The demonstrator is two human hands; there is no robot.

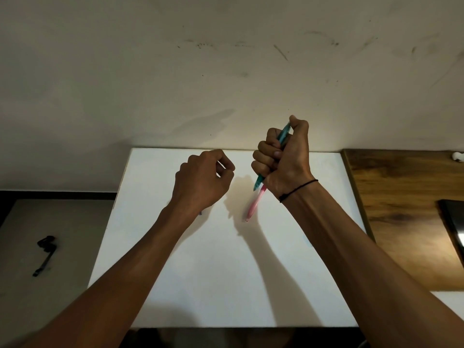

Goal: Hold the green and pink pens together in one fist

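A teal pen (283,139) is gripped in the right hand (283,156), whose fingers are curled tightly round the barrel in a fist, the thumb laid up along the top end. The pen is held steeply tilted above the white table (221,272): its upper end shows beside the thumb, and its tip comes out under the fist, pointing down and to the left. A thin black cord (298,189) is worn round the right wrist.

Just below that wrist a pink pen (254,205) is seen lying on the white table, partly covered by the hand — its lower end is clear of the hand, pointing toward the near edge. Whether the pink pen is touched by the hand cannot be told.

The left hand (203,179) is held over the far middle of the table, near the right hand but apart from it. Its fingers are curled in, with the thumb and forefinger tips brought close together; nothing can be seen between them (the palm side is turned away from the camera, so a small thing would be hidden).

The table is set against a scuffed pale wall (226,71). To the right of it a wooden surface (401,222) is seen, with a dark flat object (454,227) at the picture's edge. On the floor to the left a small black object (46,252) is lying, too dim to name.
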